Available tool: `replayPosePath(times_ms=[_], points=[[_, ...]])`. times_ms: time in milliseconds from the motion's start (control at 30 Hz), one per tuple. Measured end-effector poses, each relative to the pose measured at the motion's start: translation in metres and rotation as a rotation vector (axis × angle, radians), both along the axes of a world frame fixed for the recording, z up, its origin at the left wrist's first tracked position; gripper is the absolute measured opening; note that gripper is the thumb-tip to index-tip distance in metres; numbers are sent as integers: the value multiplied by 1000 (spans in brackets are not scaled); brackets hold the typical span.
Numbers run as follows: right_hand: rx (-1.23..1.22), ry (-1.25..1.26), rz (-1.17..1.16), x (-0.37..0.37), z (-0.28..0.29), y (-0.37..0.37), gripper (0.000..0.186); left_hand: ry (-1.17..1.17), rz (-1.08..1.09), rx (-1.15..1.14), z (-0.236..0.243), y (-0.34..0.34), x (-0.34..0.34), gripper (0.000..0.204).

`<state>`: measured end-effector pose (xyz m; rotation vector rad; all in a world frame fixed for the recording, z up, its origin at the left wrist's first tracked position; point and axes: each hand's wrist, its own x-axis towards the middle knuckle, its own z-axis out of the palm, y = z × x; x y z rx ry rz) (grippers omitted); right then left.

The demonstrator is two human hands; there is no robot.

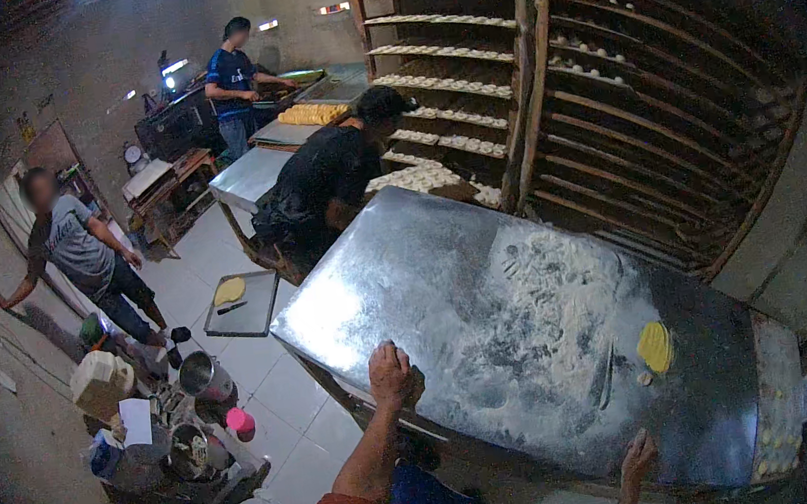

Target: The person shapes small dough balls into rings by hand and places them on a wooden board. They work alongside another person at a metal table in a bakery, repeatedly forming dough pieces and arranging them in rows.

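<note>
My left hand [393, 379] is curled closed over the near left part of a steel table [358, 288]; what, if anything, is inside it is hidden. At the table's near right edge, my right hand [636, 455] has its fingers bent together, their contents unclear. Loose white flour [546, 305] is spread over the middle and right of the steel surface. A flattened yellow mass [655, 347] lies on the right, with a small pale lump [645, 379] just below it.
Wooden racks [544, 84] of dough trays stand behind the table. A co-worker in black [309, 183] bends beside a dough tray [410, 179]. Two more people stand at back [233, 92] and left [85, 241]. Pots [199, 376], containers and a floor tray [246, 322] lie left.
</note>
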<state>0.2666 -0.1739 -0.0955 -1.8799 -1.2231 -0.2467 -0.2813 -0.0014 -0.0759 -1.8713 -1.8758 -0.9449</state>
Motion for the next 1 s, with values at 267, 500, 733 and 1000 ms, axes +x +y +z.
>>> replayPosePath(times_ms=[267,500,733,1000], points=[[-63,91,-60,-2,-18,-4,44,-234,33,-83,-7,0,2,22],[-141,-310,-68,-8,-16,-11,44,-171,-106,-200,7,13,-17,33],[-214,-94,-198,-19,-1,-10,40,-165,-78,-168,31,14,-13,19],[-119,90,-126,-28,15,-7,41,-256,-54,-248,31,17,-14,18]])
